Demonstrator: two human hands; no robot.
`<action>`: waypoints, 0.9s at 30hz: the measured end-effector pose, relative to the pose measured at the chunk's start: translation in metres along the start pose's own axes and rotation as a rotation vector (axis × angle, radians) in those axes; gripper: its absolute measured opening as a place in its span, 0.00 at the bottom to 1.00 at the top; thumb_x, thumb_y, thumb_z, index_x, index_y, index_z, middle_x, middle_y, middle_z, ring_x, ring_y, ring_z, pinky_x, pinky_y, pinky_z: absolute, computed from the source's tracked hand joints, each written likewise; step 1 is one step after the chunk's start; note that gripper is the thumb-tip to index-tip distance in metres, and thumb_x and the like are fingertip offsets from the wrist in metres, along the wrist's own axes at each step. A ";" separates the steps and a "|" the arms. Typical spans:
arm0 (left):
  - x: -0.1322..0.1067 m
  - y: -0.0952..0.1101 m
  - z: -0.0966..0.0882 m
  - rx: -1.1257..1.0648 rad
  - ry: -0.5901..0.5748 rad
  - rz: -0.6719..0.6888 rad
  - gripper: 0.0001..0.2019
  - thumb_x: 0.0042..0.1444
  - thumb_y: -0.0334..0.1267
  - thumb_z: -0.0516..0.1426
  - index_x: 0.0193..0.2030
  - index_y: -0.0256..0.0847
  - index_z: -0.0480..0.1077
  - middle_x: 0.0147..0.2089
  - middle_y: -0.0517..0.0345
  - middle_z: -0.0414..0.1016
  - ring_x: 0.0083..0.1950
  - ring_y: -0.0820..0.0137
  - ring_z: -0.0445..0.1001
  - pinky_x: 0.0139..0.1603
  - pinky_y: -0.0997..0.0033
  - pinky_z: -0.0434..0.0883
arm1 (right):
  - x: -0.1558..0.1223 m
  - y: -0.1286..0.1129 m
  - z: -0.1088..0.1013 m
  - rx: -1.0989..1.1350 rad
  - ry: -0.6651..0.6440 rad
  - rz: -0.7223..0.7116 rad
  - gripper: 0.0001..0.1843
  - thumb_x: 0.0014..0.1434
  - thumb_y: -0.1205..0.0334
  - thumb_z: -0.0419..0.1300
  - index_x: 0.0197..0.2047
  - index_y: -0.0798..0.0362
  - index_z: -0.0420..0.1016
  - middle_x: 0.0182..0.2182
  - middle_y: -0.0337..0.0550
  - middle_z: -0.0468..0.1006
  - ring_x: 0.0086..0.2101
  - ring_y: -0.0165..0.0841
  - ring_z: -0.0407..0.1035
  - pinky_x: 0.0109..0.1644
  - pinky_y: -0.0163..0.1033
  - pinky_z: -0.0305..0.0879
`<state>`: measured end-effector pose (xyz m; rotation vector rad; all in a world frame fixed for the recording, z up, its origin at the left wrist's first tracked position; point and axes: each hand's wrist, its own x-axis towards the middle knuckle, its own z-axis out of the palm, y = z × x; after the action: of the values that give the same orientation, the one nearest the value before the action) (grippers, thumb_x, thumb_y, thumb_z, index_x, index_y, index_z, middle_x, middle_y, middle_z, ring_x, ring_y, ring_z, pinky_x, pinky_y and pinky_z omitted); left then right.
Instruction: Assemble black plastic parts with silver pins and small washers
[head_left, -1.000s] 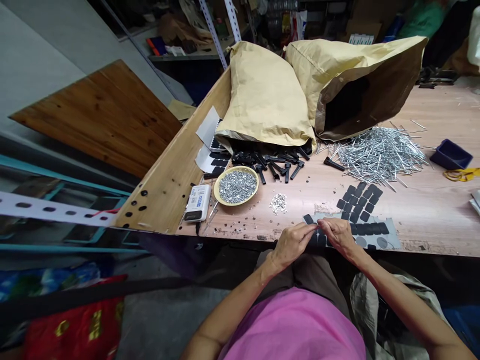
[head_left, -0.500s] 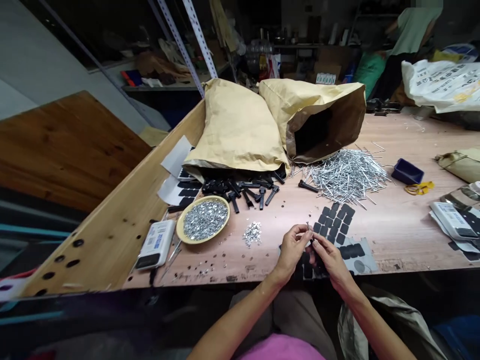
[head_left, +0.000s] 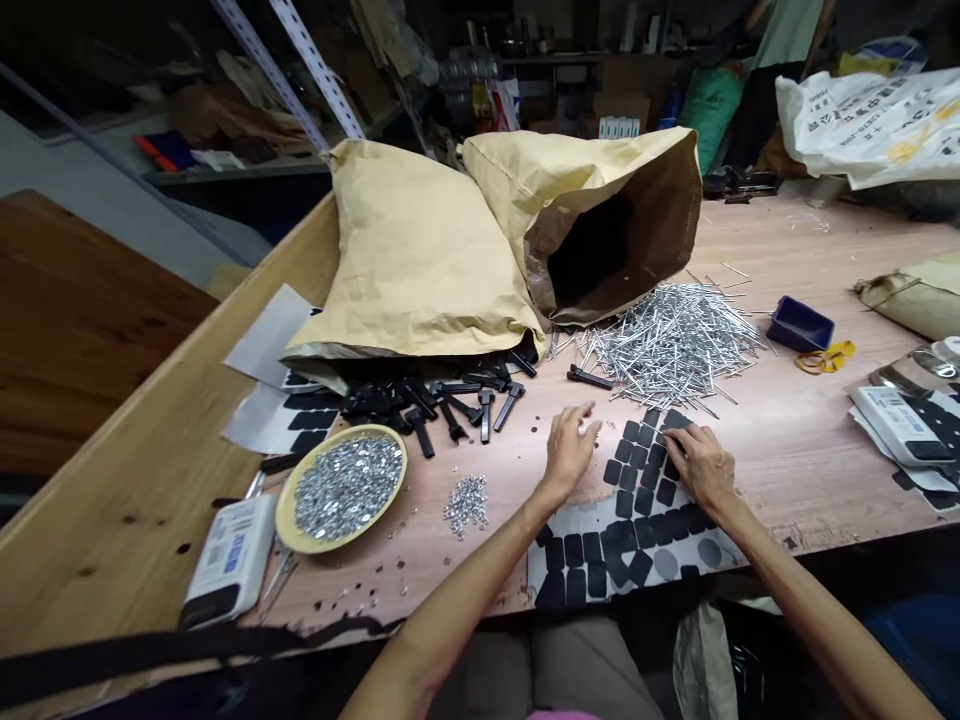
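My left hand [head_left: 571, 450] hovers over the table left of a patch of black pads [head_left: 625, 474], fingers apart and holding nothing. My right hand [head_left: 703, 466] lies low over the right side of those pads. Its thumb and fingers are pinched on what looks like a thin metal pin [head_left: 655, 429]; the hand partly hides it. Just beyond is a heap of silver pins [head_left: 675, 340]. A single black plastic piece [head_left: 589, 377] rests at the heap's left edge. Nearer me, a pale sheet [head_left: 592, 518] bears more black pads and grey discs.
A yellow bowl [head_left: 281, 510] of small metal pieces stands left, near a small metal pile [head_left: 466, 505] and white box [head_left: 229, 560]. Black plastic parts [head_left: 486, 412] spill below paper sacks [head_left: 427, 250]. A blue tray [head_left: 801, 324] sits right. Another person [head_left: 787, 40] stands behind.
My hands, earlier together over the pale sheet at the front edge, have parted. The left moved away open; the right moved forward and right onto the pads. The view has shifted.
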<state>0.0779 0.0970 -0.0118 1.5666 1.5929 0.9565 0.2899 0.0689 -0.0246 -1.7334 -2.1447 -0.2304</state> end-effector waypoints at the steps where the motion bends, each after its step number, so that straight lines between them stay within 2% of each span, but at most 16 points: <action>1: 0.011 -0.003 0.000 0.109 0.050 0.067 0.18 0.57 0.31 0.53 0.54 0.39 0.69 0.50 0.47 0.74 0.51 0.61 0.69 0.51 0.58 0.69 | 0.004 0.006 0.005 -0.028 -0.019 -0.012 0.21 0.67 0.55 0.45 0.35 0.50 0.77 0.33 0.45 0.76 0.35 0.34 0.65 0.26 0.34 0.53; 4: 0.045 -0.010 0.004 0.351 0.090 0.233 0.23 0.56 0.24 0.51 0.58 0.40 0.66 0.57 0.48 0.70 0.58 0.56 0.63 0.55 0.53 0.65 | 0.015 0.022 0.012 -0.106 -0.080 -0.048 0.20 0.66 0.55 0.46 0.35 0.49 0.77 0.31 0.45 0.74 0.35 0.34 0.64 0.25 0.34 0.50; 8: 0.078 -0.021 0.013 0.494 0.015 0.372 0.26 0.53 0.20 0.50 0.57 0.46 0.67 0.61 0.52 0.67 0.63 0.52 0.57 0.56 0.48 0.62 | 0.015 0.035 0.008 -0.115 -0.133 -0.161 0.18 0.66 0.61 0.46 0.33 0.51 0.77 0.27 0.46 0.72 0.33 0.35 0.63 0.24 0.35 0.51; 10: 0.086 -0.028 0.016 0.530 -0.023 0.426 0.23 0.54 0.21 0.51 0.53 0.46 0.70 0.57 0.51 0.70 0.61 0.52 0.59 0.56 0.48 0.62 | 0.005 0.034 0.005 -0.033 -0.178 -0.327 0.18 0.66 0.66 0.45 0.34 0.52 0.76 0.27 0.46 0.73 0.32 0.34 0.63 0.25 0.35 0.53; 12: 0.088 -0.035 0.017 0.571 -0.038 0.452 0.17 0.55 0.23 0.52 0.47 0.45 0.72 0.49 0.49 0.74 0.55 0.55 0.63 0.55 0.50 0.62 | -0.004 0.030 0.001 0.085 -0.237 -0.530 0.19 0.66 0.69 0.44 0.35 0.51 0.75 0.27 0.44 0.73 0.31 0.33 0.63 0.25 0.35 0.55; 14: 0.087 -0.039 0.016 0.605 -0.039 0.461 0.12 0.56 0.25 0.52 0.40 0.44 0.74 0.41 0.49 0.74 0.50 0.57 0.65 0.54 0.52 0.62 | -0.008 0.028 -0.001 0.149 -0.250 -0.588 0.20 0.66 0.69 0.43 0.35 0.51 0.75 0.26 0.43 0.72 0.30 0.32 0.62 0.25 0.35 0.55; 16: 0.082 -0.039 0.015 0.622 -0.035 0.458 0.10 0.57 0.26 0.52 0.35 0.43 0.73 0.39 0.49 0.73 0.48 0.57 0.64 0.54 0.52 0.62 | -0.005 0.028 -0.002 0.131 -0.219 -0.490 0.21 0.67 0.68 0.41 0.34 0.53 0.74 0.25 0.44 0.70 0.28 0.32 0.60 0.23 0.35 0.53; 18: 0.075 -0.035 0.012 0.608 -0.008 0.443 0.08 0.56 0.27 0.54 0.36 0.41 0.73 0.40 0.48 0.72 0.49 0.57 0.63 0.54 0.53 0.61 | -0.002 0.029 -0.002 0.112 -0.209 -0.420 0.21 0.68 0.66 0.41 0.33 0.53 0.74 0.25 0.44 0.71 0.28 0.32 0.60 0.22 0.34 0.52; 22: 0.053 -0.015 0.002 0.502 0.171 0.376 0.07 0.55 0.31 0.57 0.40 0.40 0.74 0.44 0.47 0.71 0.49 0.57 0.64 0.50 0.57 0.64 | -0.003 0.026 -0.002 0.212 -0.390 -0.614 0.18 0.66 0.66 0.45 0.32 0.52 0.74 0.27 0.43 0.72 0.31 0.32 0.62 0.22 0.34 0.52; 24: 0.038 -0.001 -0.006 0.441 0.252 0.321 0.08 0.56 0.34 0.57 0.42 0.41 0.75 0.42 0.48 0.70 0.46 0.58 0.65 0.47 0.58 0.65 | 0.001 0.024 -0.003 0.196 -0.420 -0.533 0.19 0.66 0.67 0.44 0.31 0.52 0.73 0.28 0.44 0.73 0.31 0.32 0.62 0.21 0.34 0.51; 26: 0.020 0.011 -0.016 0.366 0.257 0.264 0.10 0.56 0.37 0.58 0.44 0.43 0.75 0.38 0.50 0.71 0.43 0.59 0.67 0.44 0.61 0.66 | 0.006 0.021 -0.004 0.139 -0.383 -0.349 0.21 0.66 0.68 0.42 0.29 0.52 0.72 0.28 0.45 0.72 0.29 0.32 0.61 0.20 0.33 0.49; 27: 0.009 0.016 -0.020 0.314 0.237 0.235 0.10 0.56 0.38 0.58 0.44 0.44 0.75 0.35 0.52 0.71 0.41 0.60 0.69 0.42 0.63 0.66 | 0.006 0.017 -0.006 0.125 -0.376 -0.301 0.21 0.65 0.69 0.42 0.28 0.52 0.72 0.28 0.45 0.72 0.29 0.32 0.61 0.21 0.33 0.50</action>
<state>0.0675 0.1056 0.0122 1.9494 1.8201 1.0897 0.3062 0.0764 -0.0187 -1.4689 -2.6247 0.1653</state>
